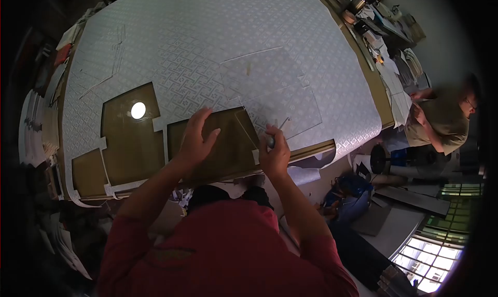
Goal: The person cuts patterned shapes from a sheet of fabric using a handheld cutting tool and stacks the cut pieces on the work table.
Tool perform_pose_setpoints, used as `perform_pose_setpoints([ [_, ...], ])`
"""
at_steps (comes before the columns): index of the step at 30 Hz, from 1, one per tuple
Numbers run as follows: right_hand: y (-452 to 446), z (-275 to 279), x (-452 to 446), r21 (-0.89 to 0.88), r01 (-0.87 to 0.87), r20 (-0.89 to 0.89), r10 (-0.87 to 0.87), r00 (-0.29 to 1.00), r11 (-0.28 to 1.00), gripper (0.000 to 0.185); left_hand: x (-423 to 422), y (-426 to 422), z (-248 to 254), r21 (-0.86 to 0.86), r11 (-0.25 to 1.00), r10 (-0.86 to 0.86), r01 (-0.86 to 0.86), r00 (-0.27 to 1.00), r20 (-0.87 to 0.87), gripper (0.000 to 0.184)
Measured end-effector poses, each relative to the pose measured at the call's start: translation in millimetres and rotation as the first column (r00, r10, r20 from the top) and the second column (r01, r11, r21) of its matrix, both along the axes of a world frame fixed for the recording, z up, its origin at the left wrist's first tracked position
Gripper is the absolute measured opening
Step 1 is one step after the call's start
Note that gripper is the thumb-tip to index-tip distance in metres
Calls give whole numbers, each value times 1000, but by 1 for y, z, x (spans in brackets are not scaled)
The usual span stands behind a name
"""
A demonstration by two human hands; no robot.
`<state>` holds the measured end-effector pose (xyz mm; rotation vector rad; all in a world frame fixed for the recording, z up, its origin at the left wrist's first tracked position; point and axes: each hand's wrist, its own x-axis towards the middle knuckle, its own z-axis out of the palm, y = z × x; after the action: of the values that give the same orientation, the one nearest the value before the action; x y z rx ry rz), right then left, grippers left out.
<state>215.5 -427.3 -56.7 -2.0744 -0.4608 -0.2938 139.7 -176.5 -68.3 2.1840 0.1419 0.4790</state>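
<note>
A large patterned silvery fabric sheet (192, 27) covers the table, with several shapes cut out along its near edge, where the brown tabletop (132, 146) shows. My left hand (196, 141) is raised over a cut-out, fingers apart, holding nothing. In my right hand (275, 152), near the right end of that cut-out, is a small tool (271, 141), its thin pointed end directed up and to the right. Just beyond it, a clear template (298, 113) lies on the fabric.
Another person (438, 118) is at the right, beside a bench edge with papers (397, 97) and tools. Stacked sheets (33, 126) line the left side. A blue bag (353, 196) sits on the floor to the right, near a barred window (433, 253).
</note>
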Motion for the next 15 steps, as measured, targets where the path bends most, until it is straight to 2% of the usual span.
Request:
perform_pose_setpoints([
  [1, -23, 5, 13, -29, -43, 82, 45, 996, 999, 28, 10, -19, -4, 87, 995, -43, 41, 999, 18, 66],
  [2, -48, 7, 26, -60, -82, 160, 91, 983, 995, 26, 23, -36, -7, 99, 995, -17, 16, 1000, 5, 66],
  [3, -71, 5, 40, -43, -105, 151, 111, 982, 993, 26, 39, -46, -8, 225, 974, 7, -4, 1000, -11, 70],
  [4, -94, 3, 55, -99, -110, 107, 121, 987, 989, 20, 52, -54, -9, 350, 937, 22, -13, 999, -23, 74],
  [5, -112, 0, 69, -160, -107, 69, 119, 990, 981, 14, 60, -58, -8, 362, 932, 27, -17, 999, -23, 74],
  [6, -130, -3, 83, -188, -134, 10, 139, 990, 973, 23, 69, -61, -9, 450, 893, 60, -10, 993, -97, 79],
  [7, -144, -3, 98, -202, -110, 30, 118, 993, 973, 23, 84, -68, -11, 523, 852, 86, 8, 984, -156, 85],
  [9, -159, -3, 119, -246, -123, 192, 173, 966, 961, 36, 99, -77, -19, 533, 846, 77, 15, 986, -149, 87],
  [10, -168, -4, 124, -256, -89, 196, 142, 970, 962, 36, 101, -81, -23, 562, 827, 108, 5, 980, -168, 90],
  [12, -178, -8, 130, -277, -177, 125, 218, 968, 944, 48, 106, -91, -18, 563, 825, 52, 57, 983, -176, 91],
  [15, -191, -12, 122, -277, -152, 116, 190, 975, 949, 51, 113, -98, 0, 540, 833, -2, 122, 976, -218, 93],
])
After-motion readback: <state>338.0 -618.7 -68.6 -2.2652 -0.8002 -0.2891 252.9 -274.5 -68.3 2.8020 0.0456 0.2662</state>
